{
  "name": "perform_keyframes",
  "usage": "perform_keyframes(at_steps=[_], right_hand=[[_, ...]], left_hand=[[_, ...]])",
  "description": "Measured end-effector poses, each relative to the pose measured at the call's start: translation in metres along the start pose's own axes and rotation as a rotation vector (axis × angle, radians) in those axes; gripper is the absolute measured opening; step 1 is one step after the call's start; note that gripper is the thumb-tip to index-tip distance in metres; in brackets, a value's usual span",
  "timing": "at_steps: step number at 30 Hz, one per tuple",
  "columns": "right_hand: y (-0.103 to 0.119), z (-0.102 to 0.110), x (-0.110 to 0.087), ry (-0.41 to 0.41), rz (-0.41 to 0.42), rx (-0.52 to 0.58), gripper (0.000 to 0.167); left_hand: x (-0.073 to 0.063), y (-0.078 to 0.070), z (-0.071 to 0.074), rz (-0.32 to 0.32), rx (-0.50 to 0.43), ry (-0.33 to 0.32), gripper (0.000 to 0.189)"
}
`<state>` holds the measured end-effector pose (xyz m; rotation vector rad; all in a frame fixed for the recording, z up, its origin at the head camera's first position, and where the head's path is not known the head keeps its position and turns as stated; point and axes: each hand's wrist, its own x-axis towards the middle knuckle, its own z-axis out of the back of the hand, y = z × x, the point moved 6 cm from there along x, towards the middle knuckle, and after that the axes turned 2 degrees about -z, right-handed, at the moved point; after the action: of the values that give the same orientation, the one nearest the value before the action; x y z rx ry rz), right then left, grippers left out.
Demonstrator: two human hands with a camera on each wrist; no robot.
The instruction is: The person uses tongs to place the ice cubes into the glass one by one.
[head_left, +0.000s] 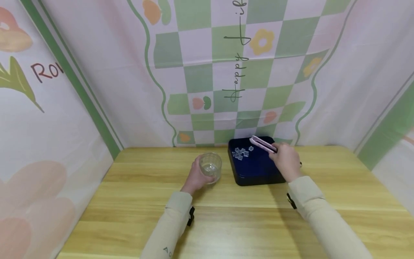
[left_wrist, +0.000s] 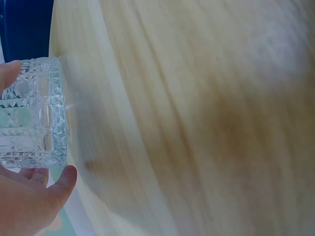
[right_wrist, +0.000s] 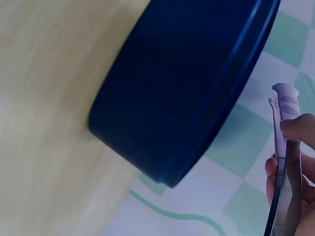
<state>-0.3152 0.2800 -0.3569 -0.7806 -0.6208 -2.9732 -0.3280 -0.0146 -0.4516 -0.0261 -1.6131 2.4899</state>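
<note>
One checked fabric backdrop [head_left: 226,64] hangs behind one wood-grain table [head_left: 239,223], and on it sits one dark blue tray [head_left: 255,180], right of the middle. Well apart, the left hand [head_left: 196,178] wraps round one faceted glass tumbler [left_wrist: 37,115], left of the tray and not touching it, while the right hand [head_left: 286,159] grips one pair of pink tongs [right_wrist: 293,172], held above the tray. That's two hands, both occupied! Looks to me like the picking-up step, tumbler steadied; the next move seems to call for lowering the tips onto a piece and squeezing lightly. And the smallest players: clear, ice-like pieces [head_left: 238,156] bunched in the tray's left part, too crowded to count exactly, maybe about ten, plus one lone piece [head_left: 251,148] nearer the tongs, and nothing that I can make out between the tips
</note>
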Motion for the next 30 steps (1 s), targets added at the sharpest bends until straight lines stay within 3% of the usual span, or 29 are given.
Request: perform_keyframes(at_steps=[7, 13, 30], right_hand=[[0.021, 0.008, -0.004, -0.091, 0.108, 0.003, 0.028], [0.042, 0.009, -0.007, -0.110, 0.188, 0.021, 0.027], [0.085, -0.002, -0.026, 0.000, 0.262, 0.044, 0.028]], left_hand=[[0.000, 0.000, 0.000, 0.004, 0.006, 0.004, 0.100], [0.000, 0.001, 0.000, -0.005, 0.005, 0.004, 0.100], [0.004, 0.003, -0.002, -0.005, 0.010, -0.009, 0.100]])
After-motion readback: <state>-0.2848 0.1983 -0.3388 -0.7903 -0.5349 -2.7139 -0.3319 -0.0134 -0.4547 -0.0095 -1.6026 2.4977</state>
